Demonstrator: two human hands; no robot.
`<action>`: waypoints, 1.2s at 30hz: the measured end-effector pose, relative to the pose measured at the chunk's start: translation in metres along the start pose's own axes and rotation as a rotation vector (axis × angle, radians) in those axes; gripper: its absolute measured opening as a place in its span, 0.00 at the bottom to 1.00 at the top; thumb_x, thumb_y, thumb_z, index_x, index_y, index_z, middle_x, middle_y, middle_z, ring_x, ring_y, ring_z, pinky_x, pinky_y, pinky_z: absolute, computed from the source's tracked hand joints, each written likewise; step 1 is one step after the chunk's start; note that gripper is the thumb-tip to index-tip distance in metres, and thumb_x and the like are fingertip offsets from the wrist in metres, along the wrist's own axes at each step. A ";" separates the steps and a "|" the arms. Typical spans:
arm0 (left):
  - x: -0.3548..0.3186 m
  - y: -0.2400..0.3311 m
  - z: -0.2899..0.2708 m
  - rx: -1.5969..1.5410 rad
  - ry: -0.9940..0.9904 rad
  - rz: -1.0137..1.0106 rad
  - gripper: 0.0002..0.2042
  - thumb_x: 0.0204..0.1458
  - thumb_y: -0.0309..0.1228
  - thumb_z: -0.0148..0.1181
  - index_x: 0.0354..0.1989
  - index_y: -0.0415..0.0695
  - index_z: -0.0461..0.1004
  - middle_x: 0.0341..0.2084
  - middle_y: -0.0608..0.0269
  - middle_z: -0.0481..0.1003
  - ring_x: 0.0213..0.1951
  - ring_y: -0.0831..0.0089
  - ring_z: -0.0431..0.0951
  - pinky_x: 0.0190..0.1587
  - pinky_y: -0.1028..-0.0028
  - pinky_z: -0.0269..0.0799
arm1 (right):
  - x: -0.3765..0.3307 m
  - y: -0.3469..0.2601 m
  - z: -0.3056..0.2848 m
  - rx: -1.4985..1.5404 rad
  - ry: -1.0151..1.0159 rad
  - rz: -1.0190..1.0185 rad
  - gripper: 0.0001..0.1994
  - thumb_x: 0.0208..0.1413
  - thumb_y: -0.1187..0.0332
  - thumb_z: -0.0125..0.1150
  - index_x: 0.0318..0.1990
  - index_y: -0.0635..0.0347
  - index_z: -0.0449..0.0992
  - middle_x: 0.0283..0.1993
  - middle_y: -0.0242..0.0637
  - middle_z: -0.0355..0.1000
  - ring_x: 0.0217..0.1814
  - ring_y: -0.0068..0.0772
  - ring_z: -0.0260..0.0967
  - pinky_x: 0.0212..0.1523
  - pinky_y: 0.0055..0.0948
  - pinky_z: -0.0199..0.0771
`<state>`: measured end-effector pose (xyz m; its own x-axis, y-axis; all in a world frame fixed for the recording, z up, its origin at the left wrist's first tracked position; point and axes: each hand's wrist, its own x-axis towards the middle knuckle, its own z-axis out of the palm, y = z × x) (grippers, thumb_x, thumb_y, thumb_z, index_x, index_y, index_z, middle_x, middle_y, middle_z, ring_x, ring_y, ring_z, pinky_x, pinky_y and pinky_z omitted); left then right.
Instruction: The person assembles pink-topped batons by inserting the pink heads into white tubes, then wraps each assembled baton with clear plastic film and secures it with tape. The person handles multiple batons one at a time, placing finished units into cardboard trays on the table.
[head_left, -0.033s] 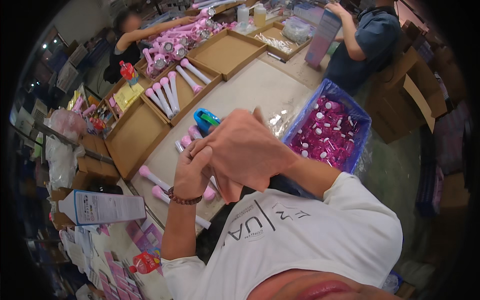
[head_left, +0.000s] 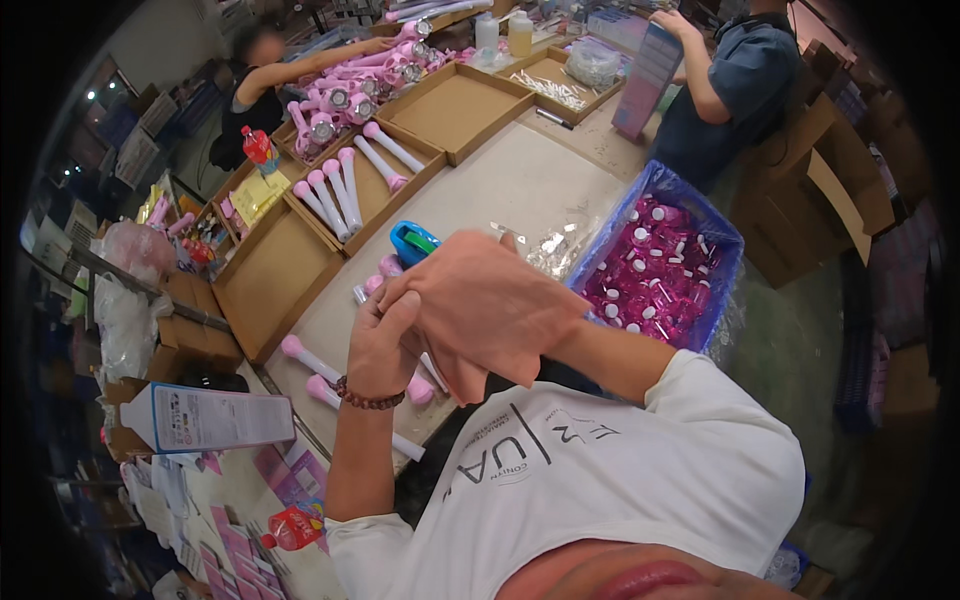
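hands: left hand (head_left: 385,340) and right hand (head_left: 490,310) pressed together above desk (head_left: 520,190) near edge, holding nothing I can see | pink wands (head_left: 330,375) loose below them, more laid in tray (head_left: 355,185); next tray (head_left: 275,275) unfilled | blue crate (head_left: 665,265) of pink bottles at right edge; desk centre open

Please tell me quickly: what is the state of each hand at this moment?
Left hand: raised against the right hand, fingers curled; whether it holds anything cannot be told.
Right hand: open, fingers extended, laid over the left; nothing visible in it.
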<state>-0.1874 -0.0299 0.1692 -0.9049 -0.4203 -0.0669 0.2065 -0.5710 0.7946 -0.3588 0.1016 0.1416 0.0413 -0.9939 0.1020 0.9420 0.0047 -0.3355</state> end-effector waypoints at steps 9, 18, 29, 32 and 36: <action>-0.017 0.001 -0.036 0.009 0.096 -0.035 0.14 0.55 0.27 0.52 0.48 0.35 0.67 0.42 0.59 0.73 0.44 0.72 0.74 0.47 0.73 0.71 | -0.002 0.035 -0.001 -0.002 -0.064 0.134 0.47 0.51 0.29 0.41 0.66 0.63 0.53 0.65 0.48 0.56 0.66 0.42 0.56 0.62 0.38 0.62; -0.064 -0.015 -0.084 0.060 0.196 0.048 0.09 0.54 0.28 0.55 0.41 0.38 0.69 0.35 0.67 0.71 0.38 0.81 0.70 0.43 0.80 0.68 | 0.008 0.074 -0.010 -0.189 0.332 0.398 0.38 0.54 0.43 0.55 0.63 0.62 0.55 0.60 0.45 0.61 0.61 0.38 0.63 0.56 0.37 0.69; -0.164 -0.064 -0.138 -0.067 0.711 0.169 0.06 0.59 0.29 0.48 0.41 0.42 0.69 0.36 0.49 0.77 0.27 0.63 0.80 0.28 0.67 0.79 | 0.017 0.100 -0.026 -0.196 0.483 0.324 0.39 0.51 0.39 0.56 0.64 0.55 0.55 0.63 0.43 0.59 0.64 0.42 0.59 0.62 0.41 0.64; -0.179 -0.063 -0.139 0.028 0.785 0.201 0.05 0.59 0.28 0.50 0.40 0.42 0.69 0.36 0.51 0.77 0.27 0.65 0.80 0.29 0.69 0.78 | 0.022 0.108 -0.029 -0.108 0.583 0.295 0.32 0.52 0.47 0.61 0.60 0.49 0.61 0.61 0.37 0.61 0.63 0.39 0.60 0.62 0.40 0.64; -0.191 -0.059 -0.139 0.128 0.854 0.218 0.05 0.58 0.28 0.51 0.39 0.41 0.69 0.36 0.53 0.77 0.28 0.68 0.79 0.29 0.72 0.76 | 0.025 0.118 -0.031 -0.136 0.532 0.288 0.24 0.56 0.51 0.58 0.56 0.49 0.63 0.59 0.35 0.62 0.62 0.38 0.61 0.60 0.41 0.65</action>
<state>0.0251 -0.0136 0.0518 -0.2535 -0.9220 -0.2928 0.2521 -0.3552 0.9002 -0.2566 0.0739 0.0754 0.0826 -0.8735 -0.4799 0.8654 0.3016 -0.4001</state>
